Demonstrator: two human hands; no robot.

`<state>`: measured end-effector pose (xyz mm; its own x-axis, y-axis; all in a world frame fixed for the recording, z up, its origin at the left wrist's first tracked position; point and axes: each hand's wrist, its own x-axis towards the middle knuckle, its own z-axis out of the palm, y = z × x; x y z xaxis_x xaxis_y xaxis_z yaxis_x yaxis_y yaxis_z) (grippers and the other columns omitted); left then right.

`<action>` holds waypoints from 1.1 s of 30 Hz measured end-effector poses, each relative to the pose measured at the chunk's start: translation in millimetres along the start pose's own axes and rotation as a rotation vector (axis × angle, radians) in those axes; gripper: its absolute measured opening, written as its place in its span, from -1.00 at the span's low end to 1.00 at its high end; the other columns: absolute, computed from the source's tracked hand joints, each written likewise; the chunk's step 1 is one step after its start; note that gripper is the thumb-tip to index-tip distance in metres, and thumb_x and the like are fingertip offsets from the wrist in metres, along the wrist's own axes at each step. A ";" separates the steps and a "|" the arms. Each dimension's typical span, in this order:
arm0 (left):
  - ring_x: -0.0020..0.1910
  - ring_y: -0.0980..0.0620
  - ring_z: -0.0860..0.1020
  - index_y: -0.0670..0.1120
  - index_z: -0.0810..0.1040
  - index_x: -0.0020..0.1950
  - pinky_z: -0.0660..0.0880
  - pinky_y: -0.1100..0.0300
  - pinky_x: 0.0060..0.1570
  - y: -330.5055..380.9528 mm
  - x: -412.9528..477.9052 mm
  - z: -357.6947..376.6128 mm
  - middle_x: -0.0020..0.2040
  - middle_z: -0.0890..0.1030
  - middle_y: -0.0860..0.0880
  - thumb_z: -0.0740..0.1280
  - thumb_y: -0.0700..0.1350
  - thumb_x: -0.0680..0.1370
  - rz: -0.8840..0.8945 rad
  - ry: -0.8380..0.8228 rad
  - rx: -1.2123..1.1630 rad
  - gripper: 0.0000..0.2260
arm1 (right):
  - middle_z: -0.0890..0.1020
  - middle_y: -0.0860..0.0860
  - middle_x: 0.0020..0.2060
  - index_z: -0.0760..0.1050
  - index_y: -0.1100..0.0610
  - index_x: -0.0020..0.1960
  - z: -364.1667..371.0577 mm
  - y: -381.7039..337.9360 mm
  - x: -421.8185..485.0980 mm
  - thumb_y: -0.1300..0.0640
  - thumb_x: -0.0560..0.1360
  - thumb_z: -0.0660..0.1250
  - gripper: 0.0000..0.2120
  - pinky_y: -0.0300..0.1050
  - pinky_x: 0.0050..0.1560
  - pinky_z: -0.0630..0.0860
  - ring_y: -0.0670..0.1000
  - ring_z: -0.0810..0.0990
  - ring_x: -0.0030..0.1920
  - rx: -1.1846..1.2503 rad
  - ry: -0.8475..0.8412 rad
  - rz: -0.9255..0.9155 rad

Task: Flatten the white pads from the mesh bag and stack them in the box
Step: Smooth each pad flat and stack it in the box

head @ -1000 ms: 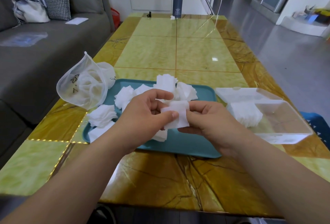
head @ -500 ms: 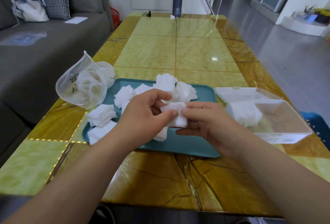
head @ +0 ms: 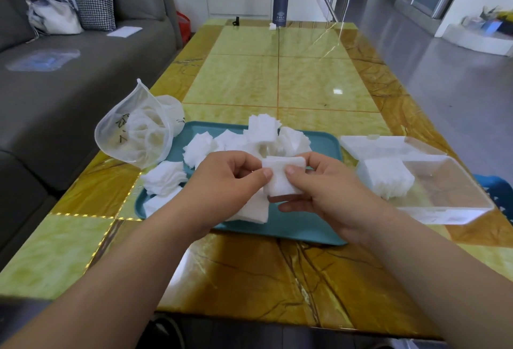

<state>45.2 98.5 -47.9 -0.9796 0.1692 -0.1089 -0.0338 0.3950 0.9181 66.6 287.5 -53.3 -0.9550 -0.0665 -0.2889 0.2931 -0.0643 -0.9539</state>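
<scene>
White pads [head: 387, 179] stacked in clear box [head: 455, 198], more in mesh bag [head: 136, 133]

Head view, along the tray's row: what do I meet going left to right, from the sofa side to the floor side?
Mesh bag → left hand → held white pad → right hand → stack of pads in the clear box.

The tray [head: 319, 143] lies between the mesh bag [head: 136, 132] at left and the box [head: 433, 182] at right.

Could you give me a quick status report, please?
Both hands pinch one pad over tray. Box open, stack started. Nothing blocking.
</scene>
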 end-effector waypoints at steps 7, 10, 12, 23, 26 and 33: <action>-0.36 0.09 0.64 -0.11 0.69 -0.01 0.62 0.16 -0.28 3.8 -3.8 -1.5 -0.25 0.71 -0.06 0.46 -0.13 0.59 0.085 0.009 -0.041 -0.95 | 0.70 0.15 0.04 0.54 0.12 0.24 12.5 -5.4 0.7 -0.02 0.66 0.34 -0.74 0.01 -0.13 0.68 0.08 0.72 -0.16 -0.011 -0.008 0.016; -0.34 0.09 0.63 0.00 0.70 -0.01 0.60 0.18 -0.26 -1.3 -1.7 -5.0 -0.22 0.71 0.00 0.47 -0.12 0.57 0.134 0.048 0.072 -0.97 | 0.69 0.15 0.02 0.52 0.14 0.25 13.3 -1.8 5.1 0.19 0.63 0.39 -0.79 -0.04 -0.18 0.64 0.04 0.67 -0.20 -0.082 -0.008 -0.020; -0.36 0.18 0.55 0.08 0.67 0.00 0.49 0.26 -0.28 -8.8 -0.6 -9.5 -0.23 0.66 0.08 0.50 -0.03 0.54 0.156 0.101 0.249 -0.93 | 0.71 0.18 0.05 0.53 0.15 0.26 14.4 1.9 9.7 0.26 0.63 0.36 -0.79 -0.05 -0.20 0.65 0.04 0.68 -0.21 -0.091 0.007 -0.015; -0.13 0.17 0.49 0.16 0.54 0.09 0.36 0.27 -0.22 -21.9 2.0 -7.5 -0.01 0.49 0.13 0.53 0.10 0.46 0.047 -0.001 0.566 -0.73 | 0.70 0.12 0.09 0.53 0.08 0.21 13.3 12.7 21.8 0.21 0.60 0.36 -0.81 -0.04 -0.24 0.63 0.11 0.76 -0.14 -0.039 0.196 0.023; -0.09 0.17 0.50 0.16 0.52 0.03 0.37 0.26 -0.20 -17.7 7.5 -3.9 0.03 0.46 0.13 0.54 0.10 0.45 0.068 0.009 0.572 -0.74 | 0.71 0.12 0.07 0.55 0.05 0.16 10.1 13.9 18.6 0.21 0.61 0.36 -0.84 -0.03 -0.24 0.64 0.12 0.76 -0.14 -0.051 0.200 0.019; -0.02 0.06 0.52 0.10 0.52 0.12 0.48 0.12 -0.08 -14.1 11.5 -4.0 0.03 0.46 0.11 0.56 0.18 0.39 0.010 0.000 0.662 -0.60 | 0.71 0.11 0.06 0.56 0.07 0.16 2.0 18.3 16.8 0.19 0.61 0.37 -0.85 0.00 -0.21 0.67 0.08 0.76 -0.17 -0.061 0.214 0.026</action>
<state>33.7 91.3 -60.7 -0.9793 0.1753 -0.1014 0.1041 0.8651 0.4906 56.0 283.2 -75.4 -0.9369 0.1464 -0.3174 0.3203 -0.0043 -0.9473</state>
